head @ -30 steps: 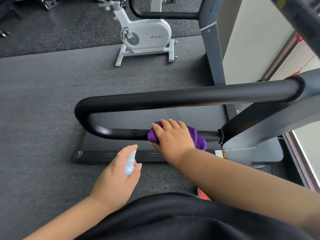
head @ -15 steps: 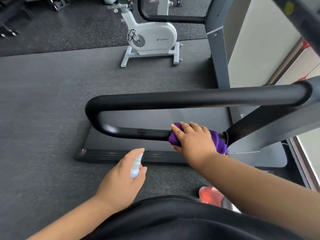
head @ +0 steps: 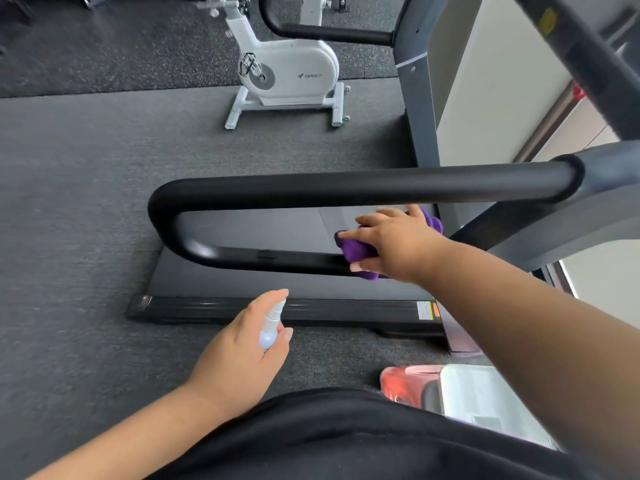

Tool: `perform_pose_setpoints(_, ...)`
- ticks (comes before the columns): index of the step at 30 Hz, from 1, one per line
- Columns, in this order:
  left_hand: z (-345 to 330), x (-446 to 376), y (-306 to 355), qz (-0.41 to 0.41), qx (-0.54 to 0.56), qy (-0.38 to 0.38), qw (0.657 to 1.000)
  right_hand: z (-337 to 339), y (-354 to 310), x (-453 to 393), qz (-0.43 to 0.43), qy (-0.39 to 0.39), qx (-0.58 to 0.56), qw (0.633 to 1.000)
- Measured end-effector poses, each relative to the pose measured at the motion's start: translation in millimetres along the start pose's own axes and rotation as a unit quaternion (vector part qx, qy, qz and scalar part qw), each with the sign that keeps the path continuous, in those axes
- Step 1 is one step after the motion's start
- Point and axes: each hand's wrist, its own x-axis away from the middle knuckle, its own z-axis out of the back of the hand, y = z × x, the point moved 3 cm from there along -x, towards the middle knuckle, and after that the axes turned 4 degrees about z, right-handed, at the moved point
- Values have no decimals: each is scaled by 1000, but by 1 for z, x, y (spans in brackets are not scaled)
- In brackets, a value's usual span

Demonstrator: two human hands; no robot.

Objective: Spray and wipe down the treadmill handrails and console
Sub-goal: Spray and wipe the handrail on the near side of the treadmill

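The treadmill's black U-shaped handrail [head: 346,188] runs across the middle of the view. My right hand [head: 398,240] holds a purple cloth [head: 355,249] against the right end of its lower bar, close to the grey upright [head: 540,233]. Nearer to me and lower, my left hand [head: 242,351] grips a small pale blue spray bottle [head: 270,327], nozzle up, clear of the rail. The console is out of view.
The treadmill deck [head: 277,310] lies on grey carpet below the rail. A white exercise bike [head: 287,71] stands behind it. A second treadmill's rail [head: 325,31] and post sit at the top. A red and white shoe [head: 412,382] shows by my black clothing.
My right hand slid the purple cloth rightward along the lower bar to its end near the upright. My left hand stayed in place with the bottle. The view shifted slightly.
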Motion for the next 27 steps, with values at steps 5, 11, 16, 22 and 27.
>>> perform_pose_setpoints(5, 0, 0, -5, 7, 3, 8, 1000, -32, -2, 19, -35, 0, -171, 985)
perform_pose_setpoints(11, 3, 1, -13, 22, 2, 10, 1000, -33, -37, 0, -42, 41, -51, 997)
perform_pose_setpoints(16, 6, -2, -12, 5, -12, 5, 1000, -25, -90, -50, -20, 88, -138, 986)
perform_pose_setpoints(22, 25, -5, -31, 4, -16, 24, 1000, -21, -113, -77, -46, 129, -184, 973)
perform_pose_setpoints(27, 41, -8, -58, 6, -7, 16, 1000, -27, -139, -84, 12, 104, -18, 994)
